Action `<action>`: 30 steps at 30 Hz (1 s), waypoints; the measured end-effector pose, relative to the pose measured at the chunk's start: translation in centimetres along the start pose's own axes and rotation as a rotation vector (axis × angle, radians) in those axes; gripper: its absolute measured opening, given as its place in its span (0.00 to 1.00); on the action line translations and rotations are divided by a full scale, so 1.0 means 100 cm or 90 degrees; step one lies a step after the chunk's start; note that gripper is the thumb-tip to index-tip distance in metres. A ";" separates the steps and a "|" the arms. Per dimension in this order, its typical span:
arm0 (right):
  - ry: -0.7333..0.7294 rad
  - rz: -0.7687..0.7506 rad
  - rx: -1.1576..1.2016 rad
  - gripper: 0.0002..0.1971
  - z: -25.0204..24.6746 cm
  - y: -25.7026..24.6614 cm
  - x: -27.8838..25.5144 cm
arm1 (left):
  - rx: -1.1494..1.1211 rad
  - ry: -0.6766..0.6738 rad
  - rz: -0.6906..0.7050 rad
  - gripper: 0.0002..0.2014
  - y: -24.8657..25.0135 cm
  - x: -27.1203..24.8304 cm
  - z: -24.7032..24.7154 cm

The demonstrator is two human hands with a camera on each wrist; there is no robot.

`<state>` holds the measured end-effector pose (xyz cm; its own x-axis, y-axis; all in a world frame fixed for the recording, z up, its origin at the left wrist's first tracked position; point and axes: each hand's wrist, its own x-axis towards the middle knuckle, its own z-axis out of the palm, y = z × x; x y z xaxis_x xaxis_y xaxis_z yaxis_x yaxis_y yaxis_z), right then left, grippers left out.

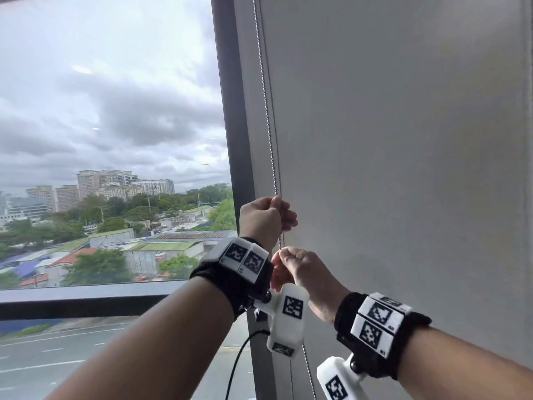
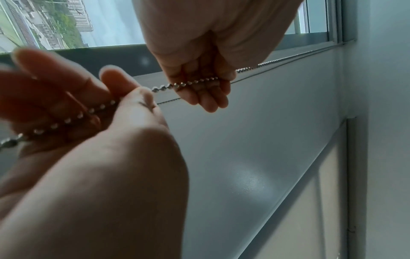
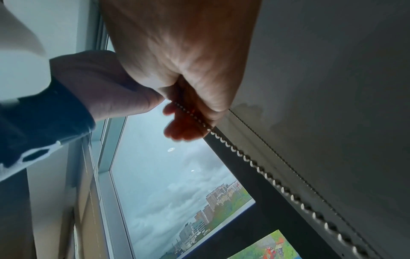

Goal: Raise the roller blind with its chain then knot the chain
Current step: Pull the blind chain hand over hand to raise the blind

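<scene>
- The silver beaded metal chain hangs nearly upright along the left edge of the pale grey fabric roller blind, just right of the dark window frame; its long axis runs top to bottom, so the coming pull is, by my judgement, straight down that line.
- The left hand sits higher on the chain, fingers curled round it; the right hand is just below, pinching the same strand between thumb and fingers. Both are touching it, one stacked over the other.
- The left hand is nearer the roller, the right nearer the slack end.
- The blind covers all the glass to the right of the frame, so raising looks barely begun or not begun, and no knot shows.
- Hidden: the roller at the top, the blind's bottom edge and the chain's lower loop are cut off. A second, thinner strand runs beside the first; whether either hand holds it I cannot tell.
</scene>
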<state>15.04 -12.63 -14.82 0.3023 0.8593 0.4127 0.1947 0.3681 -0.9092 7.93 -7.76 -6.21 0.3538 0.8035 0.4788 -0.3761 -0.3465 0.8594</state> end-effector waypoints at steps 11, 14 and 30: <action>0.018 -0.077 -0.127 0.20 -0.008 -0.083 0.039 | 0.016 -0.011 0.003 0.16 -0.005 -0.002 -0.008; 0.034 -0.103 -0.108 0.19 -0.008 -0.109 0.055 | 0.020 -0.025 -0.016 0.16 -0.008 -0.007 -0.012; 0.189 -0.256 -0.097 0.18 0.000 -0.139 0.067 | -0.007 -0.104 -0.085 0.13 -0.016 -0.022 -0.004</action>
<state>14.39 -12.04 0.61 0.4228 0.5151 0.7456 0.4770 0.5731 -0.6664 7.42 -8.79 -8.68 0.5349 0.7522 0.3847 -0.3256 -0.2366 0.9154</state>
